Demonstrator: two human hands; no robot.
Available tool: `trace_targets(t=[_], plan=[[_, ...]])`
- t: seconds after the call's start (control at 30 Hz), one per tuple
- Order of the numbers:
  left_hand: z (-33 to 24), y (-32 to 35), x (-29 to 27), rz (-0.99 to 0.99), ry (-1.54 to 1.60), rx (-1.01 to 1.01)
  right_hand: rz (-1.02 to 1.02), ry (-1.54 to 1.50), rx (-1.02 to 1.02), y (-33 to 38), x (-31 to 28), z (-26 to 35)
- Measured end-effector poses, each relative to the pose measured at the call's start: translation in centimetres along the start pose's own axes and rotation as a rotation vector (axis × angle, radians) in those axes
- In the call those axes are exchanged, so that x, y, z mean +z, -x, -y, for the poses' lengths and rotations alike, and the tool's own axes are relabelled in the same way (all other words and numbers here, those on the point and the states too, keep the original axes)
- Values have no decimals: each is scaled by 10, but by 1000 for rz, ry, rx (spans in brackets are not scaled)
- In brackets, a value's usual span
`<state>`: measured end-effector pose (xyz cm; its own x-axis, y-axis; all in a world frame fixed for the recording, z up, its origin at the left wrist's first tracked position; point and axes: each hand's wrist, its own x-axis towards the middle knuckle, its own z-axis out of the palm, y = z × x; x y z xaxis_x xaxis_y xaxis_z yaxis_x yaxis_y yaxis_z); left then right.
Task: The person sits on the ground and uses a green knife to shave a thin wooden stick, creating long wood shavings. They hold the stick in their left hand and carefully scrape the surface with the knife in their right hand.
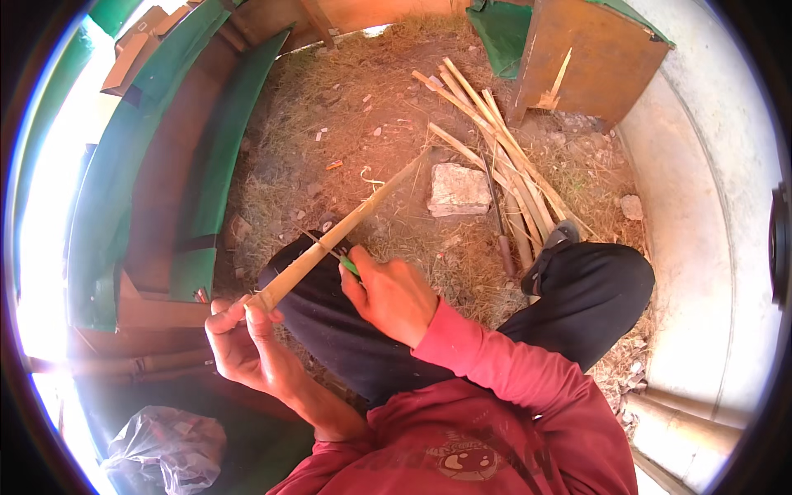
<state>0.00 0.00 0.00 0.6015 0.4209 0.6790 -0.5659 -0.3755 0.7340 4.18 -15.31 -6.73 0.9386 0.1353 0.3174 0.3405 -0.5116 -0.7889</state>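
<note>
A long split bamboo strip (346,221) slants from the lower left up toward the middle of the ground. Its near end is pinched between the thumb and fingers of my left hand (256,346). My right hand (392,297) is wrapped round the green handle of a knife (349,265). The thin blade crosses the strip partway along and appears to touch it. Most of the handle is hidden inside my fist. My dark-trousered leg (330,313) lies under the strip.
Several bamboo pieces (516,169) lie in a pile ahead to the right, beside a pale stone block (459,190). A long tool with a brown handle (506,254) lies there. A wooden board (586,62), a green-covered bench (219,157) and a plastic bag (169,445) surround me.
</note>
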Motion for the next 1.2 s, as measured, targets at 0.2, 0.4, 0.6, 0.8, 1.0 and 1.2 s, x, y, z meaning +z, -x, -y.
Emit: trace_targets(t=[0.2,0.4,0.6,0.8,1.0,1.2], plan=[[3,-4,-7,-42,-136,-10,39,88,18,-12,1,-19],[0,-4,-2,-19,-116,13,-55,107,15,-12,7,-37],[4,-5,-4,-47,-72,4,-21,85,-91,0,12,-2],[7,-5,-9,32,-130,19,-37,234,44,-27,9,-63],[-8,-1,-6,108,-89,6,41,510,70,-30,33,-169],[5,-5,-14,114,-12,8,-70,171,462,-23,-7,-130]])
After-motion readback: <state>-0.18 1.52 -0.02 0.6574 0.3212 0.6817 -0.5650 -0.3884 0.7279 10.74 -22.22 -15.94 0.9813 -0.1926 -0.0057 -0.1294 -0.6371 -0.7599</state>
